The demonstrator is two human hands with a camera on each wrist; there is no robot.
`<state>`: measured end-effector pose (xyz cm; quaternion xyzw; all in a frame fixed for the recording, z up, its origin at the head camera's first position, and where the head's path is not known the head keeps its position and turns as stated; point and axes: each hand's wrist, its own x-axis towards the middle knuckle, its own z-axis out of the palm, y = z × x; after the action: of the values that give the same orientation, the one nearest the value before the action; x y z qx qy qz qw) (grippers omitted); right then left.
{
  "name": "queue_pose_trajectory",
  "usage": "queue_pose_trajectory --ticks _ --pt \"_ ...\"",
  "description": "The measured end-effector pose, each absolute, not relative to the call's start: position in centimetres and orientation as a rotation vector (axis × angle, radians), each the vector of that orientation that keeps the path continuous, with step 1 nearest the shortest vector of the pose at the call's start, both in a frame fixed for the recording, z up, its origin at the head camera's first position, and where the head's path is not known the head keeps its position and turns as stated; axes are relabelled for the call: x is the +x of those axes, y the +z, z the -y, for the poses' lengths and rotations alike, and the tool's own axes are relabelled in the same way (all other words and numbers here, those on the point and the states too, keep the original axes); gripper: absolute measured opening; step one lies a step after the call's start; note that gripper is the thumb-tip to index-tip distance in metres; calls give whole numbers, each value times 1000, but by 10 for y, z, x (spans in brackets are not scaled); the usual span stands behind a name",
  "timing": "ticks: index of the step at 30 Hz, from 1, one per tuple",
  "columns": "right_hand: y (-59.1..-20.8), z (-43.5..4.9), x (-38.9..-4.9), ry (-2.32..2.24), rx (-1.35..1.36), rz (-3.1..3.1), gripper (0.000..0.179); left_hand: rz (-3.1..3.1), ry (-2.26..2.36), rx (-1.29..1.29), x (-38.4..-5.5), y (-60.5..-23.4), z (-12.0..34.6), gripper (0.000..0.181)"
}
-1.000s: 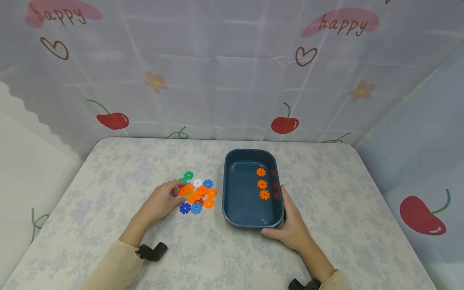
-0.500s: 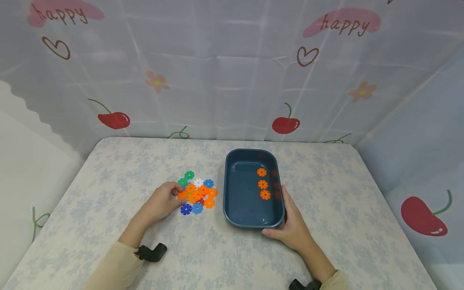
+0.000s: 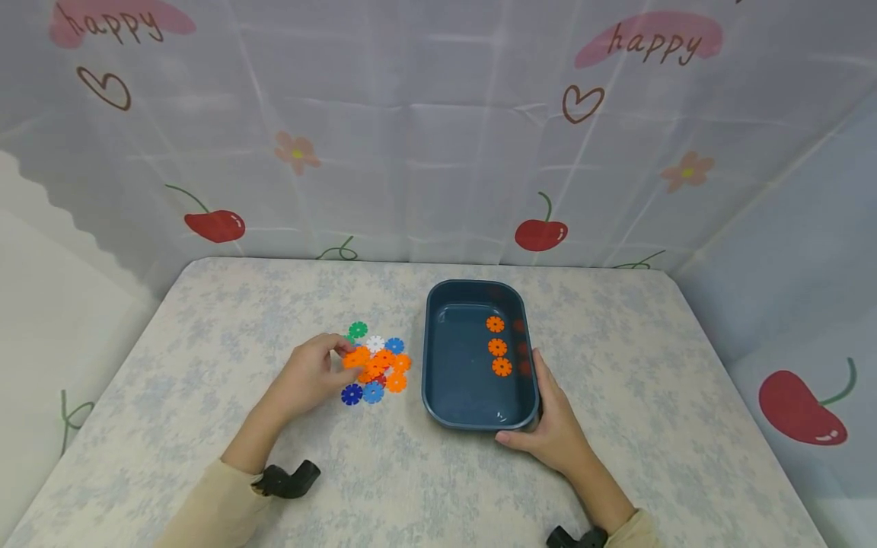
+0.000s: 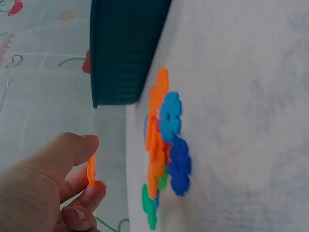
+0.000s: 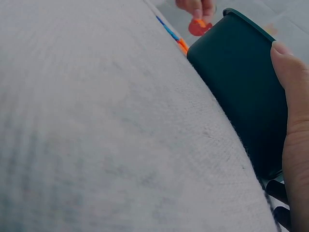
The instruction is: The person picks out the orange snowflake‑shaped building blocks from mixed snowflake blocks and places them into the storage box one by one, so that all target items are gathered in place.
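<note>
My left hand pinches an orange snowflake disc between thumb and fingers, lifted above the pile in the left wrist view. Below it lies the loose heap of flower-shaped discs: orange discs, a dark blue disc, a light blue disc, a white disc and a green disc. My right hand holds the dark blue tray at its near right corner, thumb on the rim. Inside the tray, 3 orange discs lie in a row along the right side.
A pale patterned cloth covers the table. Behind it hangs a white curtain printed with cherries and hearts. A black strap mount sits on my left wrist.
My left hand has drawn an orange disc from the pile's left edge, lifting it up and slightly right. The right hand and the tray stay in place.
</note>
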<state>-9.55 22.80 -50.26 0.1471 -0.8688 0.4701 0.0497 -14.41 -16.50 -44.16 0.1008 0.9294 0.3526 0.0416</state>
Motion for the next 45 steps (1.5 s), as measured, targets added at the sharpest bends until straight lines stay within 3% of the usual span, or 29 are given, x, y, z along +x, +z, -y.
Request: queue_pose_trajectory --ticks 9,21,33,45 --pt "-503 -228 -95 1414 456 2648 143 -2796 1167 557 -136 -408 113 30" --pt "-501 -228 -95 1384 466 2675 139 -2713 1026 828 -136 -398 37 32" --pt "-501 -227 -94 1408 433 2680 138 -2713 716 919 -152 -419 -15 38" --pt "-501 -229 -95 1408 468 2660 138 -2725 481 951 -155 -440 -45 32"
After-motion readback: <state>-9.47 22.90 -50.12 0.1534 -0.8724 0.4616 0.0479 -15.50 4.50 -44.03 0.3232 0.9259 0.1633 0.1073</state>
